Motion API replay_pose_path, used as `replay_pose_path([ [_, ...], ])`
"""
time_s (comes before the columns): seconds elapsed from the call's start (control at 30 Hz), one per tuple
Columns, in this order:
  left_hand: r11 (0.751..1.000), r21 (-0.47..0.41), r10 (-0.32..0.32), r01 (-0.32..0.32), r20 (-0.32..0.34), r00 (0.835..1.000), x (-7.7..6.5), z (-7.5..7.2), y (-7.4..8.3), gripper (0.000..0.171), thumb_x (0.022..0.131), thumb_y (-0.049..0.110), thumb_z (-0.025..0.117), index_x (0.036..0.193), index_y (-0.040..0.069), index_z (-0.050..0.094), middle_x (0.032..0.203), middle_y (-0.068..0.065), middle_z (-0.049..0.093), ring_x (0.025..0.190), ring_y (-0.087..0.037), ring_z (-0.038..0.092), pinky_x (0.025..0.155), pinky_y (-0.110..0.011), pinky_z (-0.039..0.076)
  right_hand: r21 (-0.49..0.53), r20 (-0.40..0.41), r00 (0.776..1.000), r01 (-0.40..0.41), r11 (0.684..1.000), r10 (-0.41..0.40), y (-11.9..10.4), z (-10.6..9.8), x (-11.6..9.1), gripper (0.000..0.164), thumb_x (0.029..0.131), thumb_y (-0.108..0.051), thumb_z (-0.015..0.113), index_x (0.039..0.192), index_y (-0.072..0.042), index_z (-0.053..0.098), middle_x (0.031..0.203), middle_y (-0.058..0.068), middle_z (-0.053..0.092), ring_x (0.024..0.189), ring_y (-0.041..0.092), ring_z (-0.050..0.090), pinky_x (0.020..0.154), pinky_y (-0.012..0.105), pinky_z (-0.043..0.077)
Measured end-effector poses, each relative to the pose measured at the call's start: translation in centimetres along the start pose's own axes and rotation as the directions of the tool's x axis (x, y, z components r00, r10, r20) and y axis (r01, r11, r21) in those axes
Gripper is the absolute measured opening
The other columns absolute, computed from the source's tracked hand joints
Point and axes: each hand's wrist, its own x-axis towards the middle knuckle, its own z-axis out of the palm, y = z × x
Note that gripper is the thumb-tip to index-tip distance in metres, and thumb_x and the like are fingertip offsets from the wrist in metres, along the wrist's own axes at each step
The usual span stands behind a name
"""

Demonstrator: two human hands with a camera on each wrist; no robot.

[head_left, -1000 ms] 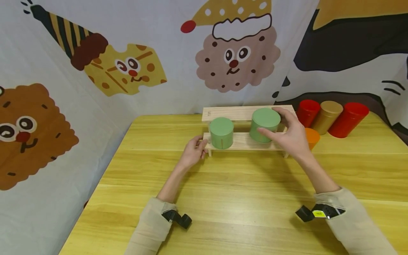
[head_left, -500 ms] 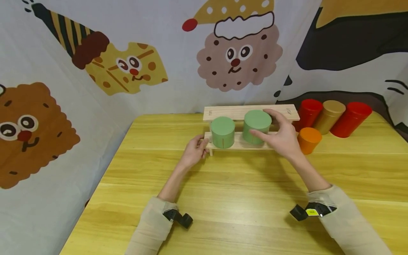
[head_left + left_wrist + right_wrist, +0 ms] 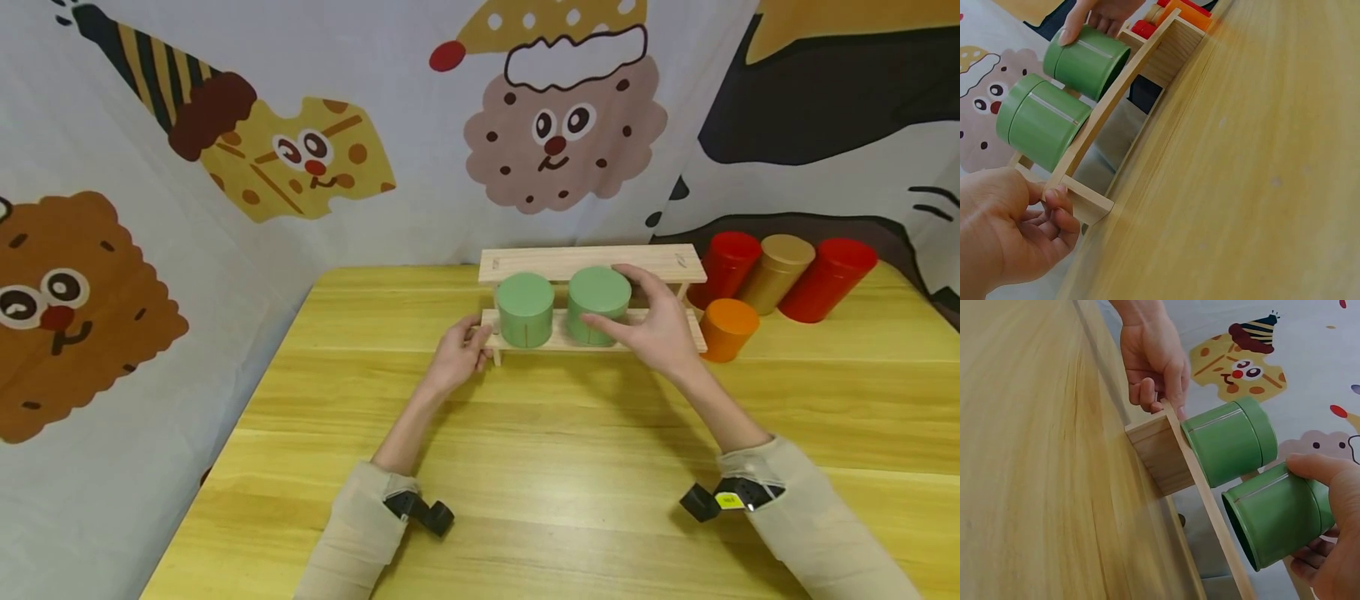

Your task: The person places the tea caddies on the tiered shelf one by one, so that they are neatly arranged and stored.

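A two-tier wooden rack (image 3: 592,263) stands at the back of the table. My left hand (image 3: 454,360) pinches the left end of its lower board (image 3: 1094,130) between thumb and fingers. On that board, near the left end, a green tin (image 3: 525,310) stands upright. To its right, my right hand (image 3: 660,327) grips a second green tin (image 3: 1280,515), thumb in front and fingers behind. This tin is slightly tilted in the right wrist view, and a narrow gap shows between its base and the board. The lids of both tins are on.
Right of the rack stand an orange tin (image 3: 729,330), a gold tin (image 3: 776,275) and two red tins, one at the far right (image 3: 828,280). A printed cloth (image 3: 420,225) hangs right behind the table (image 3: 540,467).
My right hand has moved the second green tin leftward and down, closer to the first tin and the lower board. My left hand has stayed on the board's end.
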Motion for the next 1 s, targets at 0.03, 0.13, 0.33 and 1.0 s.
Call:
replay_pose_path([
  [0.03, 1.0, 0.0, 0.0, 0.0, 0.0, 1.0, -0.04, 0.01, 0.02, 0.05, 0.109, 0.019, 0.049, 0.149, -0.008, 0.037, 0.095, -0.015, 0.063, 0.067, -0.017, 0.058, 0.055, -0.022, 0.048, -0.005, 0.0, 1.0, 0.003, 1.0, -0.003, 0.0, 0.03, -0.06, 0.077, 0.079, -0.022, 0.09, 0.144, -0.006, 0.052, 0.134, 0.018, 0.057, 0.11, 0.034, 0.057, 0.097, 0.053, 0.044],
  [0.13, 1.0, 0.002, -0.004, 0.004, 0.0, 1.0, -0.13, 0.04, 0.04, 0.051, 0.109, 0.019, 0.049, 0.149, -0.009, 0.037, 0.095, -0.015, 0.063, 0.067, -0.018, 0.058, 0.055, -0.023, 0.048, -0.012, 0.009, 1.0, 0.01, 1.0, -0.01, 0.07, 0.15, -0.22, 0.076, 0.079, -0.021, 0.09, 0.143, -0.004, 0.052, 0.134, 0.019, 0.057, 0.112, 0.036, 0.057, 0.098, 0.054, 0.044],
  [0.33, 1.0, -0.003, -0.003, 0.003, -0.004, 1.0, -0.09, 0.07, 0.02, 0.051, 0.109, 0.019, 0.05, 0.149, -0.009, 0.037, 0.094, -0.014, 0.062, 0.066, -0.017, 0.058, 0.055, -0.022, 0.047, -0.01, 0.029, 1.0, -0.001, 1.0, 0.002, 0.38, 0.37, -0.26, 0.075, 0.079, -0.022, 0.09, 0.141, -0.003, 0.052, 0.134, 0.018, 0.056, 0.118, 0.034, 0.055, 0.102, 0.053, 0.044],
  [1.0, 1.0, -0.021, 0.011, -0.011, 0.0, 1.0, 0.06, 0.05, -0.12, 0.047, 0.109, 0.018, 0.049, 0.147, -0.009, 0.04, 0.086, -0.012, 0.061, 0.063, -0.018, 0.055, 0.053, -0.022, 0.046, 0.049, 0.096, 0.995, -0.001, 0.999, -0.003, 0.43, 0.35, -0.37, 0.081, 0.082, -0.022, 0.088, 0.146, -0.002, 0.043, 0.139, 0.018, 0.051, 0.125, 0.035, 0.052, 0.108, 0.054, 0.04],
])
